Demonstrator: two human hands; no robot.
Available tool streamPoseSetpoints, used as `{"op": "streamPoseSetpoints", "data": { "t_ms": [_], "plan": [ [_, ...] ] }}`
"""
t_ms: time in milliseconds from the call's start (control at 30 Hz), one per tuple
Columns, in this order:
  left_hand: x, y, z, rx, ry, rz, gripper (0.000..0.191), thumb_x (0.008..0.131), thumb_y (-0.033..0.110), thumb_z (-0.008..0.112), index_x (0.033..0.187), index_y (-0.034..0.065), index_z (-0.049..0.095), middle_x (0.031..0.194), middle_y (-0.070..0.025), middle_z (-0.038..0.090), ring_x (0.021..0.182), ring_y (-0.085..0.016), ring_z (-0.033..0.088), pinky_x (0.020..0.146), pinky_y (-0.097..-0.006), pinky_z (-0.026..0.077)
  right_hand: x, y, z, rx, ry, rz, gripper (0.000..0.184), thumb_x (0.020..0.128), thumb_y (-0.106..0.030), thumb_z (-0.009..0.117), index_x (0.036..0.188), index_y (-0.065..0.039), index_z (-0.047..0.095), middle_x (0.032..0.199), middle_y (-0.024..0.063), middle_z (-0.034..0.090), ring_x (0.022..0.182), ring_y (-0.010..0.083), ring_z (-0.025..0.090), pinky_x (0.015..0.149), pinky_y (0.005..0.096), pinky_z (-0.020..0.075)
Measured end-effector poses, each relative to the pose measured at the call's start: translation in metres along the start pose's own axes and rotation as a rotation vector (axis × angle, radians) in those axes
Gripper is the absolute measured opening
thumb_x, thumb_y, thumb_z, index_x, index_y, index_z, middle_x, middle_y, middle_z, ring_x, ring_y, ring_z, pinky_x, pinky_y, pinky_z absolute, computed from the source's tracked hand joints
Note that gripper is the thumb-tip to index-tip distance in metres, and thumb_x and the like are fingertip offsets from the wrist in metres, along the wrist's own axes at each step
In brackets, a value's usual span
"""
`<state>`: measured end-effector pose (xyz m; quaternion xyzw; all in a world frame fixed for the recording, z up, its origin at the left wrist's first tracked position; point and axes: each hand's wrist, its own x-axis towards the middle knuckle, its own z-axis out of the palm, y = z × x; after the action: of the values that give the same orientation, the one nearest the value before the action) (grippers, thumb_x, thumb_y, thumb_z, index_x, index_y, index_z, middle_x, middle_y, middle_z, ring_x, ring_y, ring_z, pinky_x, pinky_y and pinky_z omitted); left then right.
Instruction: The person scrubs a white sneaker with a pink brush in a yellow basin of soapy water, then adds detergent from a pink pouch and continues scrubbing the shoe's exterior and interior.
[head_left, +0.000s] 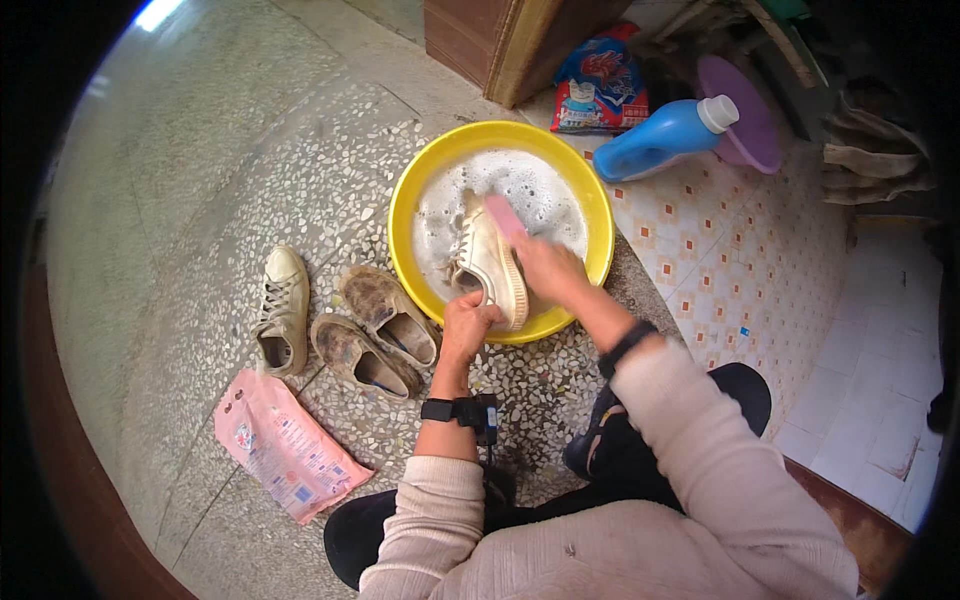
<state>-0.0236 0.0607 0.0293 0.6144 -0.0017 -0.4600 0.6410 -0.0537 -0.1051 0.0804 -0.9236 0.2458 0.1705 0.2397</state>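
A yellow plastic basin of sudsy water stands on the speckled stone floor before me. My left hand grips a white lace-up sneaker by its heel collar, and the shoe is tilted over the suds, toe away from me. My right hand is closed on a pink brush, which lies against the sole edge near the toe; its bristles are hidden. Left of the basin are a second white sneaker and a pair of dirty slip-on shoes, all upright on the floor.
A pink printed packet lies at the lower left. Beyond the basin's right side are a blue bottle with a white cap, a blue and red bag and a purple plastic basin. A wooden door frame stands behind.
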Motion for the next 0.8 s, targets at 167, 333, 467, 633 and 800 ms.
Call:
{"op": "streamPoseSetpoints", "data": {
  "t_ms": [167, 333, 467, 633, 800],
  "plan": [
    [0.002, -0.001, 0.000, 0.056, 0.022, -0.049, 0.024, 0.067, -0.006, 0.053, 0.084, -0.0001, 0.068, 0.075, -0.0015, 0.065, 0.062, -0.009, 0.055, 0.060, -0.0212, 0.043, 0.005, 0.007, 0.002, 0.120, -0.089, 0.041, 0.029, 0.090, -0.018, 0.041, 0.115, -0.012, 0.056, 0.092, 0.0217, 0.064, 0.085, 0.0379, 0.063, 0.075, 0.0494, 0.0494],
    [-0.002, 0.007, 0.003, 0.026, -0.004, -0.023, 0.023, 0.066, -0.005, 0.054, 0.083, -0.0009, 0.068, 0.073, -0.0009, 0.064, 0.061, -0.008, 0.054, 0.058, -0.0210, 0.042, -0.100, 0.005, -0.013, 0.130, -0.141, 0.084, 0.043, 0.092, -0.021, 0.046, 0.134, -0.029, 0.043, 0.096, 0.0235, 0.062, 0.084, 0.0423, 0.061, 0.076, 0.0484, 0.0493],
    [-0.003, 0.010, 0.004, -0.004, 0.001, -0.033, 0.022, 0.065, -0.005, 0.054, 0.082, -0.0008, 0.068, 0.072, -0.0011, 0.064, 0.060, -0.009, 0.054, 0.057, -0.0212, 0.042, -0.043, -0.008, -0.014, 0.013, -0.084, 0.051, 0.041, 0.093, -0.024, 0.041, 0.133, -0.030, 0.044, 0.096, 0.0227, 0.063, 0.082, 0.0420, 0.061, 0.074, 0.0487, 0.0493],
    [-0.001, 0.006, 0.000, 0.019, -0.036, -0.059, 0.023, 0.066, -0.004, 0.056, 0.085, 0.0000, 0.068, 0.074, 0.0015, 0.064, 0.063, -0.006, 0.052, 0.058, -0.0204, 0.041, 0.033, 0.009, 0.002, 0.219, -0.023, 0.204, 0.041, 0.093, -0.026, 0.039, 0.134, -0.029, 0.043, 0.101, 0.0218, 0.063, 0.086, 0.0408, 0.061, 0.075, 0.0477, 0.0494],
    [-0.001, 0.004, -0.003, 0.065, -0.027, -0.056, 0.025, 0.065, 0.000, 0.058, 0.087, -0.0001, 0.070, 0.079, 0.0000, 0.066, 0.067, -0.009, 0.056, 0.064, -0.0216, 0.045, 0.029, 0.039, 0.008, 0.145, -0.002, 0.343, 0.044, 0.089, -0.017, 0.043, 0.131, -0.027, 0.045, 0.109, 0.0204, 0.061, 0.101, 0.0387, 0.058, 0.086, 0.0473, 0.0453]
  ]
}}
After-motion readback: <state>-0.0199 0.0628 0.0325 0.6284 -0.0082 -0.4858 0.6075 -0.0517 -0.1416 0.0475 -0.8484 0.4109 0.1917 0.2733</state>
